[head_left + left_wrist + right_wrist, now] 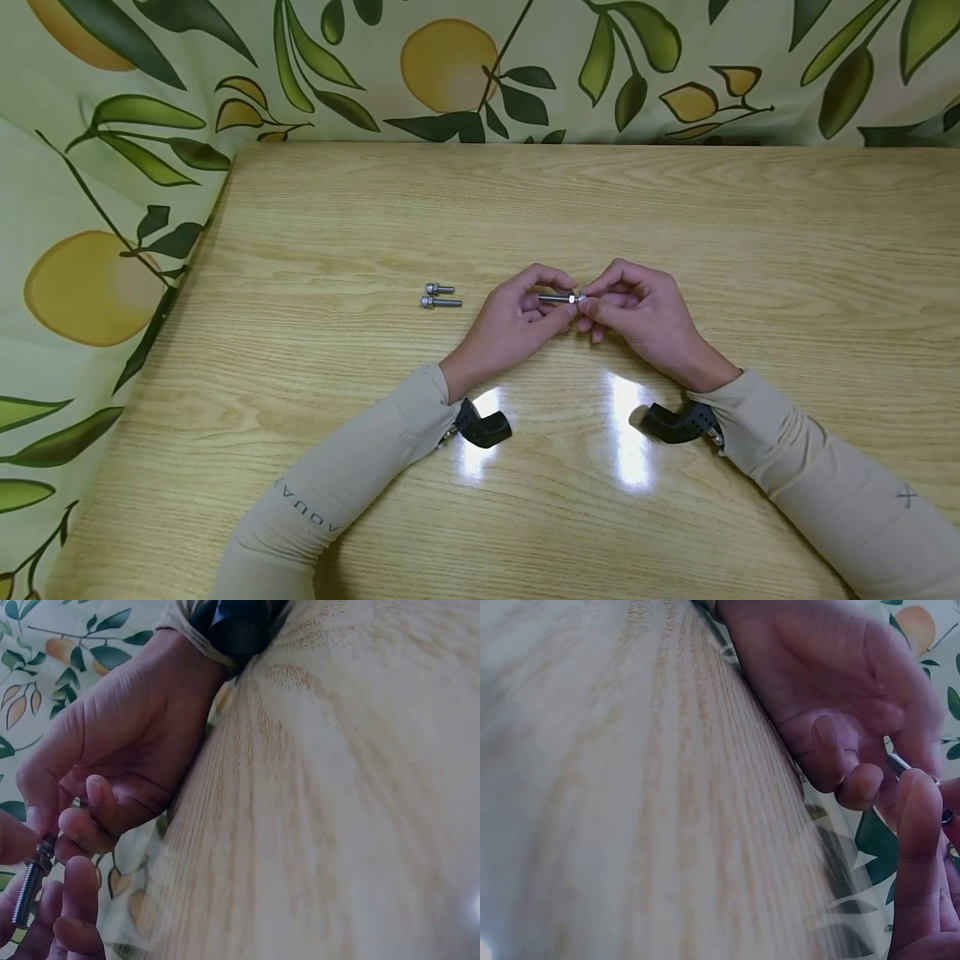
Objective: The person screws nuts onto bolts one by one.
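A silver bolt (553, 298) lies level between the two hands, with a hex nut (572, 298) on it close to its head. The thumb and forefinger of my left hand (517, 321) pinch at the nut, and the threaded shank (25, 900) points back toward that palm. From the other side, my right hand (648, 317) pinches the bolt's head end between thumb and forefinger, its fingertips covering much of the head. In the right wrist view, the end of the bolt (898, 763) shows between the fingers of both hands.
Left of the hands, two more bolts with nuts on them, a shorter one (440, 289) and a longer one (442, 302), lie side by side on the wood-grain table (337, 217). A fruit-patterned cloth (562, 33) hangs behind the table and along its left side.
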